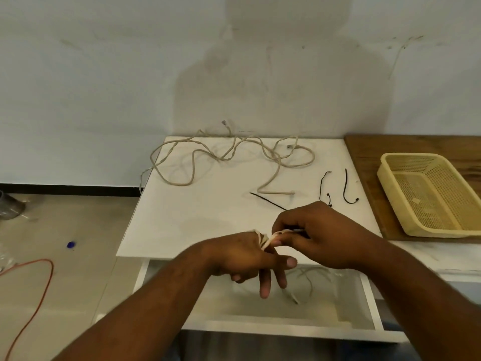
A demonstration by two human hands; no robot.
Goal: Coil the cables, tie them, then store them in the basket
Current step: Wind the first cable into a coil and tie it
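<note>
A: Left hand (242,259) points two fingers straight down, with the cable (264,241) looped round their base!
B: The right hand (320,235), just beside it, pinches that cable's strand, fingers curled.
A: The long cable (223,157) sprawls beyond both hands, and the ties (268,201) lie just past the right.
B: The basket (390,175) sits well off to the right hand's right.
</note>
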